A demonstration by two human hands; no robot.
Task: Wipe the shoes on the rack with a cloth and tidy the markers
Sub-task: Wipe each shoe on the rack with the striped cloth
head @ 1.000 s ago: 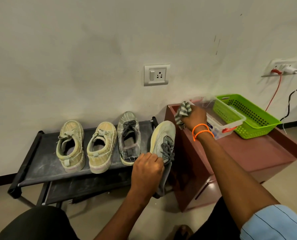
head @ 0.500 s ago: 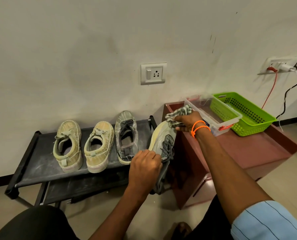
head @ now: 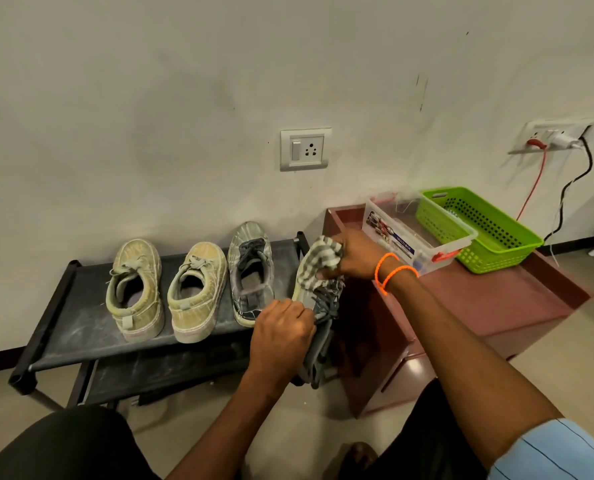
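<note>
While your left hand [head: 281,336] gripped the grey shoe [head: 318,303] by its heel end, fingers curled round it, the shoe was held tilted at the right end of the rack [head: 63,327], its toe raised toward the wall. Your right hand [head: 354,258] clutched the striped cloth [head: 318,259], bunched in curled fingers, and pressed it against the toe of that shoe. Two orange bands [head: 394,271] sat on the right wrist.

On the top shelf of the rack stood three more shoes in a row, toes to the wall: two tan shoes [head: 165,289] side by side at the left, and the second grey shoe [head: 252,271] just beside them, near the one in your hands. All looked dusty, as did the shelf itself.

To the right of the rack stood a red-brown cabinet [head: 496,303]. On it were a clear plastic box [head: 416,233] and a green basket [head: 479,230], touching each other. You could not make out markers in either container. A wall socket [head: 305,148] was mounted above the rack.
</note>
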